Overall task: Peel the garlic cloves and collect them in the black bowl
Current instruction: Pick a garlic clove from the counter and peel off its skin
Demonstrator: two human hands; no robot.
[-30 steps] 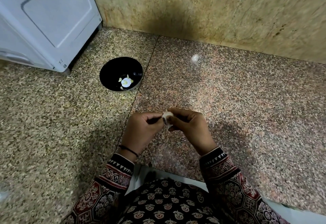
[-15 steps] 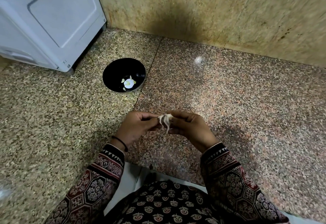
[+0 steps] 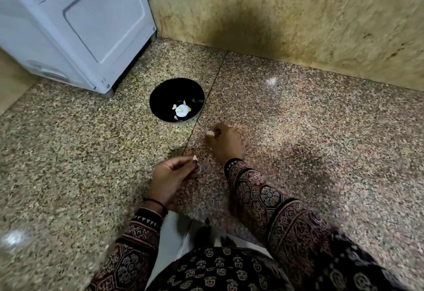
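Note:
The black bowl (image 3: 177, 99) stands on the granite floor ahead of me, with a few pale peeled garlic cloves (image 3: 182, 110) at its bottom. My right hand (image 3: 226, 144) is stretched forward, just right of and below the bowl, pinching a pale garlic clove (image 3: 210, 133) at its fingertips. Nearer to me, my left hand (image 3: 171, 176) pinches a small scrap of garlic skin (image 3: 195, 158) between thumb and finger. The hands are apart, and both are blurred by motion.
A white appliance (image 3: 75, 22) stands at the back left, its foot close to the bowl. A beige stone wall (image 3: 286, 20) closes off the floor at the back. My patterned sleeves and lap fill the bottom of the view.
The hands were together in front of me, pulling skin off one clove. They have now separated: the right hand moved forward toward the bowl with the clove, the left stayed back holding skin.

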